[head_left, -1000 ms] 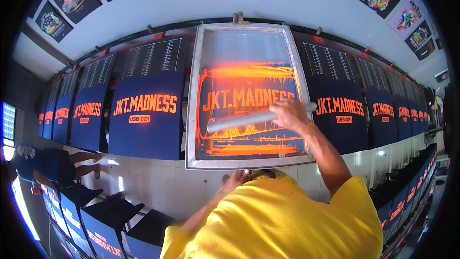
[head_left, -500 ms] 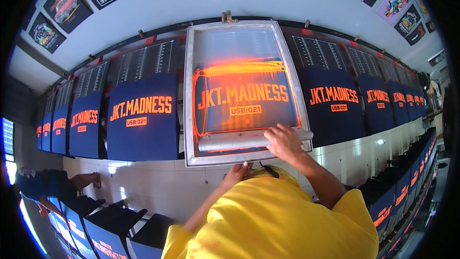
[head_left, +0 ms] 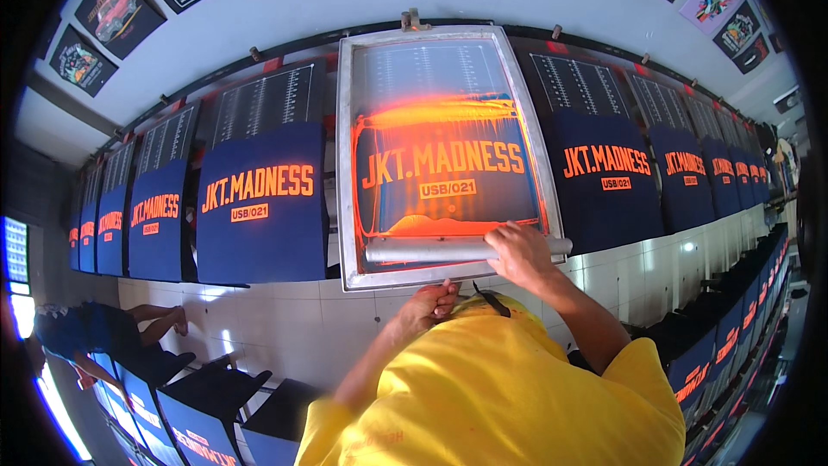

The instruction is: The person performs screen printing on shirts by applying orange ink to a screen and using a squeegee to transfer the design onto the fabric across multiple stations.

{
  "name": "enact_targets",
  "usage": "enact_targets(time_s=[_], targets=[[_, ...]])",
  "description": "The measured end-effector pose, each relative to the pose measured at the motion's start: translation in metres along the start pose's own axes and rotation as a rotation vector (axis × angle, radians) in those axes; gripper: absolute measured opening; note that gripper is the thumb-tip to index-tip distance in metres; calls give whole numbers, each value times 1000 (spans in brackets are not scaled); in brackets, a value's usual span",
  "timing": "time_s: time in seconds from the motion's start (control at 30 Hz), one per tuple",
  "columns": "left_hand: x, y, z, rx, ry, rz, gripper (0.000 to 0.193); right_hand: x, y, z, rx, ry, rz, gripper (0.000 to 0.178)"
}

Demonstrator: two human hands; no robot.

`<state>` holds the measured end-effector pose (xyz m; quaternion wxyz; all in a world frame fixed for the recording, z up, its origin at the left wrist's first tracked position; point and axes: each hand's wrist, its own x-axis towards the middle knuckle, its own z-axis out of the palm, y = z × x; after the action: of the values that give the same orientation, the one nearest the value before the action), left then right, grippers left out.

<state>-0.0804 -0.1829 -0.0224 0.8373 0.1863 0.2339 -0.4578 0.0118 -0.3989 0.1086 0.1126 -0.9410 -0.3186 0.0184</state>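
A metal-framed printing screen [head_left: 348, 164] lies over a dark blue fabric piece on the table. Through its mesh shows bold orange lettering [head_left: 444, 164]. My right hand [head_left: 520, 252] is closed around the right part of a long grey squeegee [head_left: 414, 249], which rests across the near end of the mesh. Orange ink [head_left: 448, 226] is heaped along the squeegee's far side, and a thick band of orange ink [head_left: 440, 110] crosses the mesh farther up. Just below the screen's near edge, my left hand [head_left: 431, 304] is closed with curled fingers; whether it grips anything is hidden.
Dark blue printed fabric pieces [head_left: 259, 237] lie on boards in a row on both sides. A metal hinge clamp [head_left: 415, 21] is at the screen's far edge. Another row of boards [head_left: 733, 336] stands behind at right. A person [head_left: 95, 332] is at lower left.
A mound of orange ink now shows at the squeegee's far side. My left hand has drawn slightly down from the screen's edge, its fingers more curled. The view has shifted slightly.
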Motion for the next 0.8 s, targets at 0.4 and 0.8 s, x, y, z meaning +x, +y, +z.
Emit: enact_targets(time_s=[0.4,0.8], targets=[[-3,1,12,-188,12,-31,24,2,18,31,-156,133,-39,28],[-5,1,-2,215,-18,124,9,-48,-6,62,-220,228,-28,35]])
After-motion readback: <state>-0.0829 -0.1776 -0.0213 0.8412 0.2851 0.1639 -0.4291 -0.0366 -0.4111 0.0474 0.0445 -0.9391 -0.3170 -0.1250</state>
